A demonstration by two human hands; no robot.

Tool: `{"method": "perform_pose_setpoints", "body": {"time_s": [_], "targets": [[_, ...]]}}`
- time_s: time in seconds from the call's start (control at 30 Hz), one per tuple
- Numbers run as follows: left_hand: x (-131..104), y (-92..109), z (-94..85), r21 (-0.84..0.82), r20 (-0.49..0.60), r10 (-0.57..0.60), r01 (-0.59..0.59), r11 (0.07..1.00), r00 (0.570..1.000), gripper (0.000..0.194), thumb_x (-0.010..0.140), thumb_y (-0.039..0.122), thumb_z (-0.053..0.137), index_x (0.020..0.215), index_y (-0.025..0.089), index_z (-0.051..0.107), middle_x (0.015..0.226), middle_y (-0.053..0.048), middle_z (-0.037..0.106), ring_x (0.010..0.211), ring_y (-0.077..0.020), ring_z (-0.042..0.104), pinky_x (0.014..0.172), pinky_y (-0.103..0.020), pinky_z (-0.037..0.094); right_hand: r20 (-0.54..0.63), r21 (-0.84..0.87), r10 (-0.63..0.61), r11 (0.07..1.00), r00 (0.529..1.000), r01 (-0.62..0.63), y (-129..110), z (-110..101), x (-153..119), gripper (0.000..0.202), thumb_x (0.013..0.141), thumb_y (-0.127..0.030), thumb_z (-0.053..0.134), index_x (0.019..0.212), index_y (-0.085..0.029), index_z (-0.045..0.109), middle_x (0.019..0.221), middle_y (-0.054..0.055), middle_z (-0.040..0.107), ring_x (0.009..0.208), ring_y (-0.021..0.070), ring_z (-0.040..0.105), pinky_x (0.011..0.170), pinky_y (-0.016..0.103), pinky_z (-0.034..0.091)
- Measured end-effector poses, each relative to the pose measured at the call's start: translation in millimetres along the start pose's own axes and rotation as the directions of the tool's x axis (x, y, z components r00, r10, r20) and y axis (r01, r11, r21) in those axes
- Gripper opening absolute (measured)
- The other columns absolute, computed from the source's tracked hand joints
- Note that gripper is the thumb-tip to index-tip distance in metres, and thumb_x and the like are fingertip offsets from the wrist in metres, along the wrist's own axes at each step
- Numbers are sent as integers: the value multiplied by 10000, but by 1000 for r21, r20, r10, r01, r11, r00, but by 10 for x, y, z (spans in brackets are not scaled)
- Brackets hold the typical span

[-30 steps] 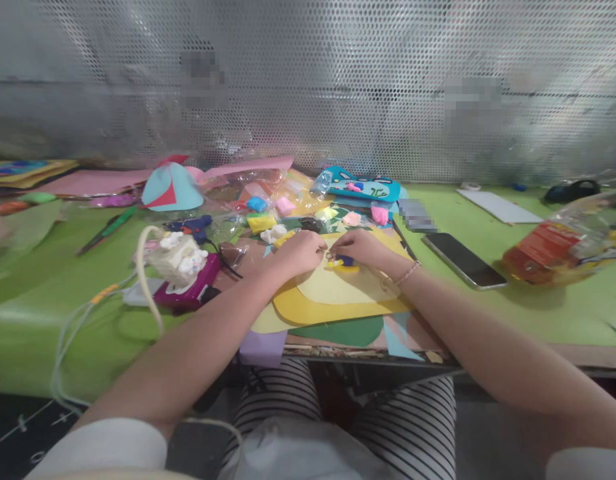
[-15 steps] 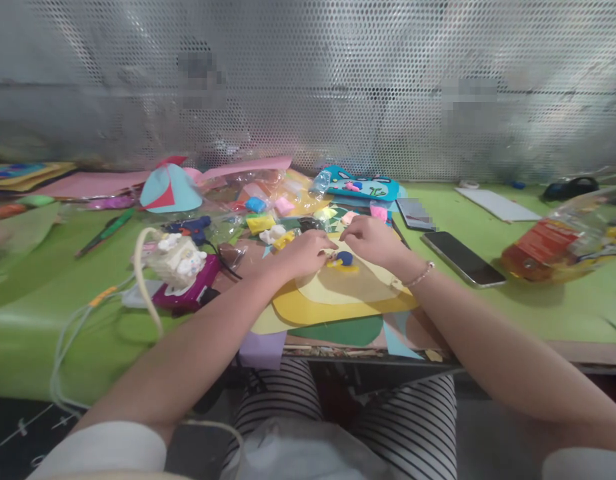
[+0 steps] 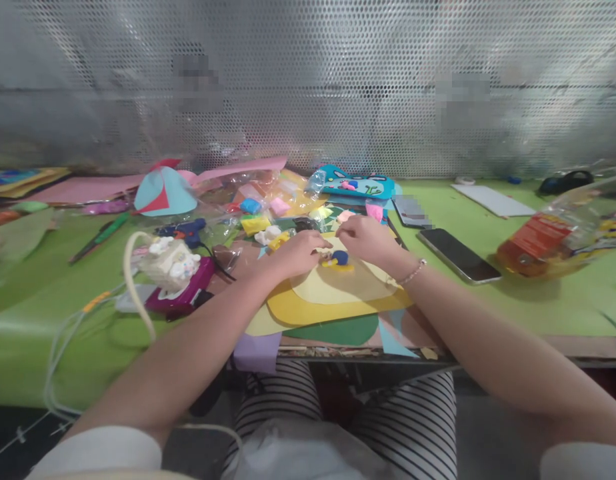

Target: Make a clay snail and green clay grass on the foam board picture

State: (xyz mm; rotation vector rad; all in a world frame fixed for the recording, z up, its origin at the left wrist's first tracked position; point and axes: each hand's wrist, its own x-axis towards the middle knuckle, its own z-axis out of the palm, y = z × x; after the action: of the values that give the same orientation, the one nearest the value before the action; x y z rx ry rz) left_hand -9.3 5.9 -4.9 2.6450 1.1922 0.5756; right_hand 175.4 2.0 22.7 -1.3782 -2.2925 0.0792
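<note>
Left grip: fingers stretched loosely over the 9 o'clock end of a small blue-and-yellow piece; can't tell if touching or pinching. Right grip: fingers curled, just off its 1 o'clock side; tips hidden, can't tell if anything's in there.

Piece sits on the pale yellow sheet, between the hands, probably so both reach it at close range. Darker yellow card underneath, likely keeping the work off the scraps. Blue, yellow and white lumps at 10 o'clock, pink lump at 1: within reach, I'd guess for that reason. Phone at 3, outside the work area.

Materials: piece is rounded, matte, clay-like. Lumps soft-looking, irregular. Sheets flat, smooth, curved-cut. Phone hard, glossy. Bottle beyond it: clear plastic, on its side. Desk covered glossy green. Perforated metal screen at 12.
</note>
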Motion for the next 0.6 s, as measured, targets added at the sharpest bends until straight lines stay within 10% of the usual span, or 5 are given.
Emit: {"method": "perform_pose_setpoints", "body": {"time_s": [0.6], "targets": [[-7, -7, 30, 41, 25, 28, -29, 999, 999, 314, 823, 107, 460, 980, 169, 723, 1012, -97, 672, 944, -193, 613, 870, -321, 466, 220, -105, 49, 994, 974, -26, 3, 28, -10, 248, 731, -175, 464, 686, -167, 707, 635, 72, 633, 552, 144, 482, 506, 268, 276]]}}
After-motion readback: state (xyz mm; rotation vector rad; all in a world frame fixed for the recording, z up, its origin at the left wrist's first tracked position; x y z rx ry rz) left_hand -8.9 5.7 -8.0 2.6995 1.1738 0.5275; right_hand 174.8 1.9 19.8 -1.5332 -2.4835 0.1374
